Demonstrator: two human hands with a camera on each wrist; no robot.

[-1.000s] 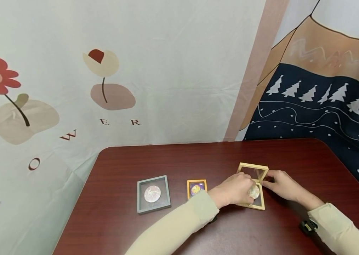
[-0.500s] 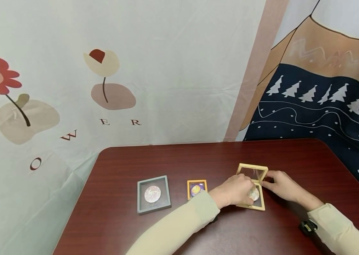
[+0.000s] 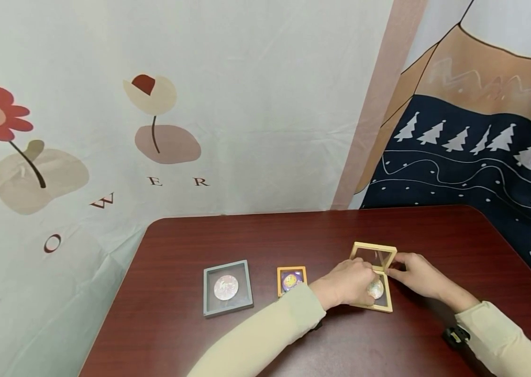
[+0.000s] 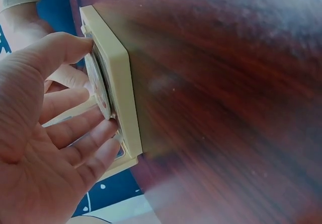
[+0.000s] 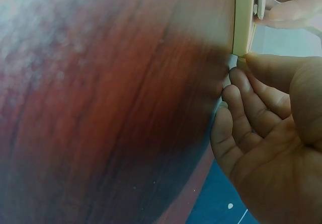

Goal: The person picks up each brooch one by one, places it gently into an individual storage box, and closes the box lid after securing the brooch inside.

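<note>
A pale yellow display case (image 3: 388, 305) stands hinged open on the table, its clear-windowed lid (image 3: 374, 255) tilted up at the back. In its base is a shiny round coin (image 3: 376, 288), partly covered by my left hand (image 3: 347, 283). The left wrist view shows that hand's thumb and fingertips pinching the coin (image 4: 98, 85) by its edges, its near edge raised from the case. My right hand (image 3: 418, 273) is at the case's right side by the hinge. In the right wrist view its thumb and fingers pinch the corner of the case (image 5: 243, 30).
On the dark red-brown table (image 3: 176, 241), a grey case (image 3: 205, 293) with a round coin lies at the left. A smaller orange case (image 3: 278, 280) with a purple and yellow piece lies between, partly behind the left sleeve (image 3: 265, 332). A printed curtain (image 3: 256, 104) hangs behind the table.
</note>
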